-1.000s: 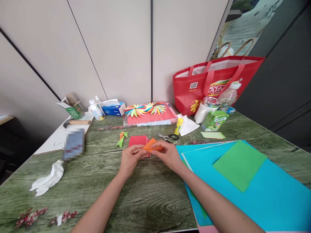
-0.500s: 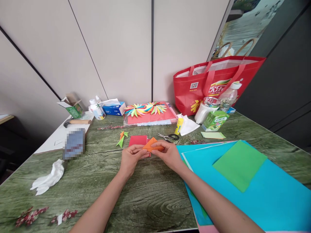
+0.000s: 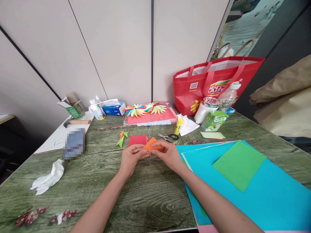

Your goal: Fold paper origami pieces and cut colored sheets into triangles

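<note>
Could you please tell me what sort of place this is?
Probably an indoor craft table, judging by the folded orange paper, the scissors and the yellow glue stick.

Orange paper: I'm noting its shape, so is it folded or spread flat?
Folded: the orange paper shows a crease below its pointed peak, pinched between the left hand and right hand.

Folded orange paper (image 3: 151, 145), peak pointing up, pinched at both ends
</note>
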`<control>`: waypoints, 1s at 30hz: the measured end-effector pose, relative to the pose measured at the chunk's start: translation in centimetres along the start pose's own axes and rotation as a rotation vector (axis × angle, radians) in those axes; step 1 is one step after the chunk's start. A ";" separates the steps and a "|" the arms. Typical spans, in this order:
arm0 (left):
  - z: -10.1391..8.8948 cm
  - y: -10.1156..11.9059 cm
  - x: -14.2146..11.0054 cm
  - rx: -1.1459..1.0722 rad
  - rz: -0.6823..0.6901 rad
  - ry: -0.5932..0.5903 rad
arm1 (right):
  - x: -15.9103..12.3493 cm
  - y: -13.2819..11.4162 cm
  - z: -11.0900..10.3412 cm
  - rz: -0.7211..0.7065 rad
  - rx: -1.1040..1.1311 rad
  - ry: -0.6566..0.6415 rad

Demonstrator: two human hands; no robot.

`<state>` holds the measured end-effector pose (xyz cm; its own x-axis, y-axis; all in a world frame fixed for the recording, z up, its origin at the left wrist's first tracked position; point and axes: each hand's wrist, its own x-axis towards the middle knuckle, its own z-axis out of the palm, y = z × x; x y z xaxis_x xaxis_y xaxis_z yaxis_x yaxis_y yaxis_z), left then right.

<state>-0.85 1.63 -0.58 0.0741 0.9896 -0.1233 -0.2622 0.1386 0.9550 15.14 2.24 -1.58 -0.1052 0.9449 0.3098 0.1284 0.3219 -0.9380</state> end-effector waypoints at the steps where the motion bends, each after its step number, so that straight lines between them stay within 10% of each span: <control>1: 0.0 0.0 0.0 0.011 -0.007 -0.010 | 0.0 0.0 0.0 -0.005 -0.006 0.001; 30: 0.2 0.2 -0.3 0.041 -0.026 -0.026 | 0.0 -0.3 -0.2 -0.018 -0.003 -0.041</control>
<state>-0.68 1.40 -0.29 0.1059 0.9842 -0.1419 -0.2198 0.1624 0.9619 15.30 2.20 -1.30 -0.1482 0.9358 0.3199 0.1295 0.3391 -0.9318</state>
